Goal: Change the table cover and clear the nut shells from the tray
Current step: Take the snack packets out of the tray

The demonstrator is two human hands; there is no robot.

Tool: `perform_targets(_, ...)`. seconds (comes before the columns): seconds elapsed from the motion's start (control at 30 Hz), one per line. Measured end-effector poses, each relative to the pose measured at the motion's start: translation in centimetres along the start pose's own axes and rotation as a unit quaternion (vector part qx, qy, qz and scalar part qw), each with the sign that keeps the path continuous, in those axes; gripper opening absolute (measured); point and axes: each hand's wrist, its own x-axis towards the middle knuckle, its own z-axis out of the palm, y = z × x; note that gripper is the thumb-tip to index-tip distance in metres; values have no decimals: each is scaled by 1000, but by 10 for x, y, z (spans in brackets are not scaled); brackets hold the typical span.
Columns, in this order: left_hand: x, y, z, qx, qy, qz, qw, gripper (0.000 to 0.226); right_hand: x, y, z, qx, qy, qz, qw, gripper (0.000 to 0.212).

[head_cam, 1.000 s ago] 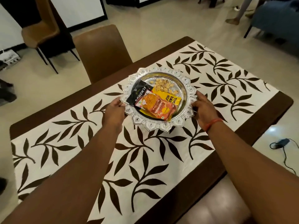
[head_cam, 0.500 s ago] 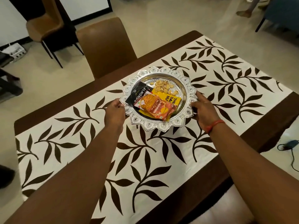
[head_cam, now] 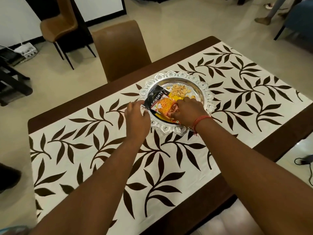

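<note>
A round silver tray (head_cam: 205, 89) with a scalloped rim rests on the white table cover (head_cam: 94, 150) with its dark leaf print. In the tray lie pale nut shells (head_cam: 179, 91), a black almonds packet (head_cam: 156, 97), an orange snack packet (head_cam: 165, 106) and a yellow packet (head_cam: 177, 98) under them. My left hand (head_cam: 137, 119) is at the tray's left rim, fingertips by the black packet. My right hand (head_cam: 189, 111), with a red wrist thread, lies over the packets with its fingers closed on the orange one. The tray's near rim is partly hidden by my hands.
The dark wooden table (head_cam: 271, 150) shows around the cover. A brown chair (head_cam: 121, 48) stands at the far side and another chair (head_cam: 59, 28) behind it. A cable (head_cam: 304, 161) lies on the floor at right. A person's feet (head_cam: 264, 20) are at top right.
Both hands have left the tray's side rims. The right hand moved in over the packets and closed on the orange one; the left hand shifted toward the black packet. The tray sits on the cover.
</note>
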Motion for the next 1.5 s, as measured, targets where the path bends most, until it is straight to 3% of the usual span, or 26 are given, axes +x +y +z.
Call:
perform_targets(0.13,-12,-2,-7,-21,-2,-1,1000,30,8,-4,-8,22,-10,19,1000,47)
perform_targets(0.23,-19,-3,-13,-29,2,-12,999,28,12,1,-10,144,1,31,989,35)
perform_targets(0.33,-22,0,-17,-58,0,-27,998,25,12,7,-14,282,4,58,958,28)
perform_targets(0.5,-28,18,-16,-143,2,-63,988,18,5,10,-25,414,45,64,907,19)
perform_targets(0.57,-29,27,-13,-242,-25,-142,960,12,-2,1,-30,478,53,60,875,17)
perform_targets(0.6,-29,32,-13,-313,-47,-194,929,14,-6,-6,-31,501,50,54,862,14)
perform_targets(0.7,-26,38,-11,-459,-89,-296,833,39,-18,-31,-29,514,32,17,857,12)
perform_targets(0.77,-23,37,-11,-478,-85,-324,812,43,-24,-47,-27,515,7,-18,857,10)
perform_targets(0.83,-19,31,-13,-467,-57,-339,815,39,-26,-55,-22,506,-2,-46,861,14)
perform_targets(0.9,-16,19,-17,-455,-35,-349,819,35,-22,-48,-18,453,35,-34,890,23)
perform_targets(0.97,-17,7,-23,-452,-23,-362,815,35,-13,-25,-14,299,68,-6,952,30)
perform_targets(1.03,-18,-4,-28,-454,-19,-372,810,40,-7,0,-10,118,27,0,993,43)
perform_targets(1.13,-22,-12,-30,-450,-20,-371,812,42,-9,8,-3,16,-30,-27,999,57)
perform_targets(1.33,-27,-12,-25,-449,-27,-369,813,44,-6,-15,3,-50,-17,-65,996,60)
perform_targets(1.5,-28,-8,-20,-446,-28,-369,815,43,-6,-32,-6,-124,7,-117,985,34)
